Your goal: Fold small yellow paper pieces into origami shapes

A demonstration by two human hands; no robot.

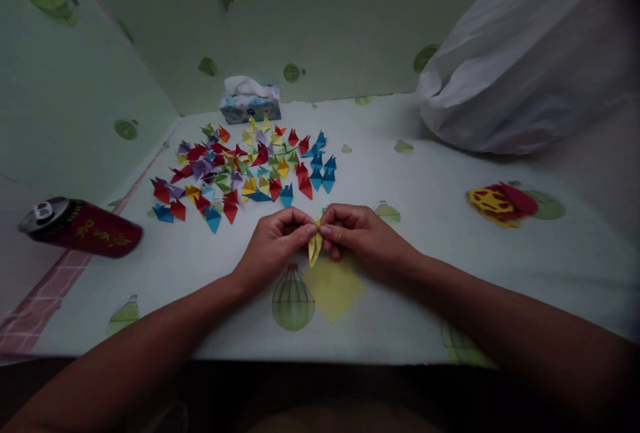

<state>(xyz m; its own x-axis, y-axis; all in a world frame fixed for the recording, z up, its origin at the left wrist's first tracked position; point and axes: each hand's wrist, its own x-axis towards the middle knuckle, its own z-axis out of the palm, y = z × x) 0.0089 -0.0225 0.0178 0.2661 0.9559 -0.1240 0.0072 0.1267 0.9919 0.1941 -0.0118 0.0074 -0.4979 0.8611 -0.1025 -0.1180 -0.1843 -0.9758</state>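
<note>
Between my two hands is a small piece of folded yellow origami paper (315, 250), its narrow point hanging down. My left hand (277, 240) pinches it from the left with thumb and forefinger. From the other side, my right hand (357, 233) pinches its upper part, the thumbs almost meeting. The fingertips cover the top of the fold. Flat on the table just below the hands lies a square yellow sheet of paper (334, 290), partly under my right hand. Beyond the hands spread several folded paper cranes (230, 205) in red, blue, yellow, green and purple.
A tissue box (251, 106) stands behind the cranes, near the wall. At the left is a red drink can (83, 226). A large white plastic bag (510, 66) fills the back right, with a red and yellow item (503, 203) before it. The table's front edge (320, 360) runs below.
</note>
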